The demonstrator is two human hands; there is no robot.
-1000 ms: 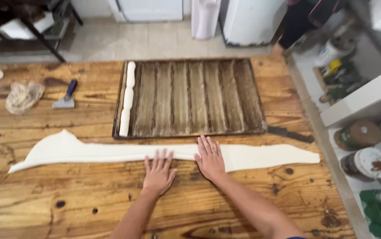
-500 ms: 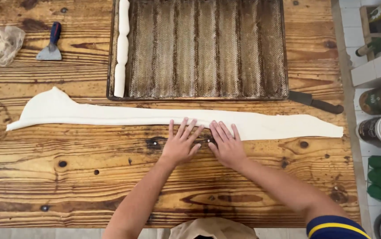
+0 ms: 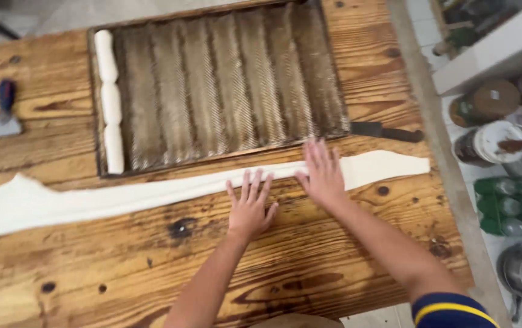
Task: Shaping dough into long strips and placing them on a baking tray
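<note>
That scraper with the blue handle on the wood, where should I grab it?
Grab the scraper by its blue handle, coming from above at the far end. The handle points away from the person; the flat metal blade widens toward the near side and lies flush on the table.

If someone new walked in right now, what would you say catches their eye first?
Probably the long strip of pale dough stretched across the wooden table, with the left hand and right hand flat on it. Behind it lies a dark corrugated baking tray holding three dough pieces in its leftmost groove.
</note>
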